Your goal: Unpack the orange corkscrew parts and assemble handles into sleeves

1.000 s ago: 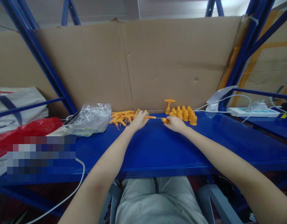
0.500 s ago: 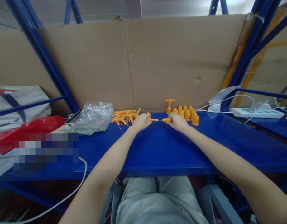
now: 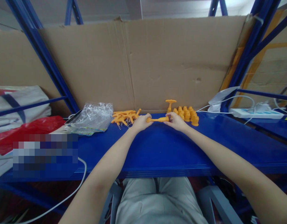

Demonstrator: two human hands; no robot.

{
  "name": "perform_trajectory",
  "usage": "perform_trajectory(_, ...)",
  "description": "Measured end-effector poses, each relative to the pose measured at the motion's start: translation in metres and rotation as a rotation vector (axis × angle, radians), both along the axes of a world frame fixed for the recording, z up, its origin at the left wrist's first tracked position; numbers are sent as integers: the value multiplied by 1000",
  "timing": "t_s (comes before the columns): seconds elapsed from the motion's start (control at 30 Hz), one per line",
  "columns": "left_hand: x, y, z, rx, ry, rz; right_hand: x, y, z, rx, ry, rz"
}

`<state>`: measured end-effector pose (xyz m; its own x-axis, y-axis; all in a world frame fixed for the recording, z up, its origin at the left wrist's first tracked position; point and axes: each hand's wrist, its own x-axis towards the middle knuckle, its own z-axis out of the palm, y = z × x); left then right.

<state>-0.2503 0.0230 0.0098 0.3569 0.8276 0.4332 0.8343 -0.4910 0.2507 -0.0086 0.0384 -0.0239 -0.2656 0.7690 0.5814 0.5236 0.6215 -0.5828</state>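
Observation:
My left hand (image 3: 141, 122) is closed around the handle end of an orange corkscrew (image 3: 154, 120), whose ridged shaft points right. My right hand (image 3: 178, 122) grips an orange corkscrew base (image 3: 163, 119), lying in line with the shaft. The two parts meet end to end, and no metal spiral shows between them. Left of my left hand lies a pile of orange corkscrews (image 3: 126, 116) with bare metal spirals. Behind my right hand, several orange bases (image 3: 187, 114) stand in rows. A joined corkscrew (image 3: 170, 105) stands upright beside them, its T-handle on top.
A clear plastic bag (image 3: 94, 116) lies on the blue shelf (image 3: 162, 152), left of the pile. Further left are a red bag (image 3: 33, 129) and a white cable (image 3: 83, 174). Cardboard (image 3: 162, 62) rises behind. A power strip (image 3: 256, 113) sits at the right.
The base and the corkscrew have come together. The metal spiral that showed in the gap has gone from view, and my right hand has moved slightly, its grip now near the base's right end.

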Motion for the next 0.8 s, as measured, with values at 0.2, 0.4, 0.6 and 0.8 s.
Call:
perform_trajectory(0.2, -4, 3, -1, 16, 7, 48, 4, 5, -4, -123, 86, 169)
perform_trajectory(0.4, -2, -2, 1, 6, 33, 56, 7, 13, -9, -147, 136, 186)
perform_trajectory(0.6, 2, -9, 6, -25, 53, 68, 9, 17, -11, -141, 147, 168)
perform_trajectory(0.8, 2, -10, 7, 12, 42, 103, 10, 15, -7, -193, 207, 249)
